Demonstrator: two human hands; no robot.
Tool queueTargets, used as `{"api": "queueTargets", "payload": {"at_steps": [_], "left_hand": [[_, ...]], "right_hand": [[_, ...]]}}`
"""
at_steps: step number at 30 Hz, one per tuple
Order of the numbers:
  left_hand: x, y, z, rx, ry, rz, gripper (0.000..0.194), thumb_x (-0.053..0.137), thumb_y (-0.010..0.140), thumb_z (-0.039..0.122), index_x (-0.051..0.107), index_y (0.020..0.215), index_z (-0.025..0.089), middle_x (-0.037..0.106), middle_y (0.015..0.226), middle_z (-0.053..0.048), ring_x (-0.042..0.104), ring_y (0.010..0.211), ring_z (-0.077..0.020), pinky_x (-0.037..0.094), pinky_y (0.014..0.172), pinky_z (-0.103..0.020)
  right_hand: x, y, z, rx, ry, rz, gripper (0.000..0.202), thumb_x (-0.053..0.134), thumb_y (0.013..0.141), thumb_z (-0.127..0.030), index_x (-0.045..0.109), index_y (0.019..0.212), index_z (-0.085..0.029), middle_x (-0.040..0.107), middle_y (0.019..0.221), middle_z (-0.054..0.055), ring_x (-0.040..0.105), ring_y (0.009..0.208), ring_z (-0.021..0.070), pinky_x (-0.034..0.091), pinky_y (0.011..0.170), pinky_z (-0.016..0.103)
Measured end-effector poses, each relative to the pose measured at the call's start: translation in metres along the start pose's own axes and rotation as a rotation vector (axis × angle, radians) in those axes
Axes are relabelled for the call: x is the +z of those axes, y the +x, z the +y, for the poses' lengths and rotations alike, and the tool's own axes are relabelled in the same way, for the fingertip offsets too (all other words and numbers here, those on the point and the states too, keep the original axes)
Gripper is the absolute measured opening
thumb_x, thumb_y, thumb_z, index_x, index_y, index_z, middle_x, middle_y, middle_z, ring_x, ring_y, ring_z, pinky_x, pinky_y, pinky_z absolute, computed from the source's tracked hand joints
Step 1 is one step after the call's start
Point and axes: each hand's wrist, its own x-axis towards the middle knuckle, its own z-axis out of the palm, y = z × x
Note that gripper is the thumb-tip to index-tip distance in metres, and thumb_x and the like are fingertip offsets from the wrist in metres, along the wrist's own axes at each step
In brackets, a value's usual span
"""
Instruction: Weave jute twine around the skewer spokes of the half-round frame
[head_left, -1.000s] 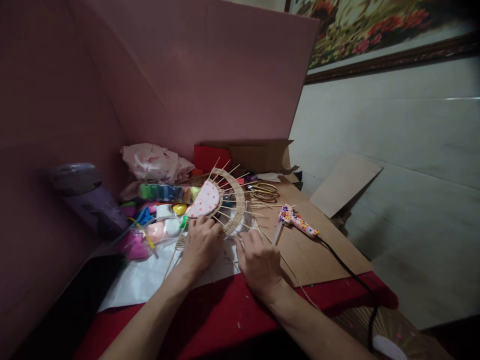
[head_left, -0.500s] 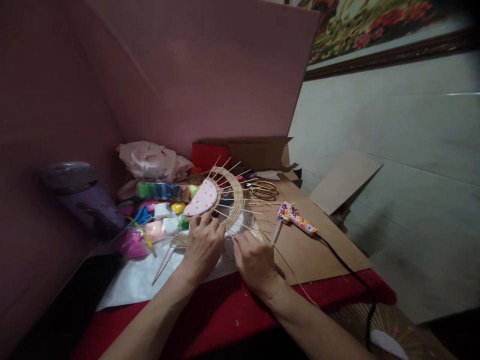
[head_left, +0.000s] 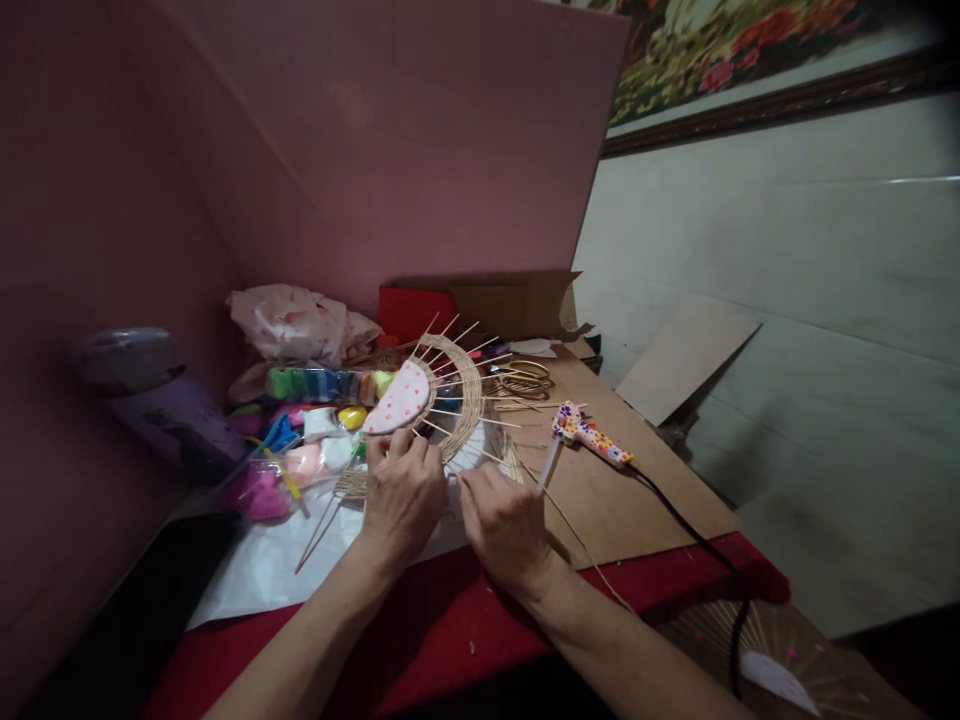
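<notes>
A woven fan of thin sticks and tan twine stands tilted above the table, with a pink-dotted white half-circle at its centre. My left hand is closed on the fan's lower edge, its fingers curled over the weave. Close beside it, my right hand is pinched shut at the end of the woven band, on the twine that trails off to the lower right. The fingertips of both hands are partly hidden.
A flower-patterned glue gun lies on the brown board, its black cord running over the edge. Gold-handled scissors lie behind. Bags of coloured clay and a purple tumbler are at left. Another fan is below right.
The view has shifted slightly, moving everything a little left. Both hands keep their grip and the fan keeps nearly the same pose.
</notes>
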Motion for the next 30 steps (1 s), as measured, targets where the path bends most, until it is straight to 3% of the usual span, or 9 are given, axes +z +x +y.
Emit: {"api": "queueTargets", "payload": {"at_steps": [10,21,26,30], "left_hand": [[0.004,0.0,-0.004,-0.05,-0.081,0.015,0.019,0.046,0.081,0.017,0.059,0.067,0.018,0.063,0.07,-0.007,0.051,0.081,-0.0257,0.029,0.075,-0.042],[-0.001,-0.001,-0.001,0.02,0.056,-0.003,0.018,0.046,0.081,0.014,0.058,0.067,0.016,0.059,0.071,-0.008,0.05,0.082,-0.0277,0.03,0.073,-0.044],[0.004,0.0,-0.001,-0.022,0.04,0.01,0.019,0.045,0.08,0.014,0.057,0.066,0.016,0.06,0.07,-0.008,0.05,0.081,-0.0271,0.031,0.073,-0.042],[0.013,0.0,-0.006,-0.139,-0.12,0.002,0.013,0.05,0.077,0.015,0.059,0.068,0.017,0.061,0.068,-0.006,0.05,0.079,-0.0248,0.033,0.072,-0.038]], "right_hand": [[0.0,0.0,0.0,0.0,0.0,0.0,0.022,0.039,0.09,-0.019,0.056,0.075,-0.018,0.058,0.071,0.003,0.05,0.061,0.0134,0.022,0.056,0.029],[0.001,0.0,-0.001,-0.022,0.002,0.02,0.021,0.041,0.089,-0.018,0.056,0.075,-0.018,0.056,0.07,0.002,0.051,0.061,0.0134,0.025,0.056,0.028],[-0.001,-0.001,0.0,-0.034,-0.014,0.028,0.021,0.041,0.089,-0.018,0.056,0.075,-0.019,0.056,0.069,0.002,0.051,0.06,0.014,0.024,0.056,0.029],[-0.001,0.0,-0.001,-0.024,-0.016,0.047,0.023,0.041,0.09,-0.02,0.057,0.074,-0.019,0.057,0.069,0.002,0.051,0.06,0.0143,0.024,0.056,0.03]]}}
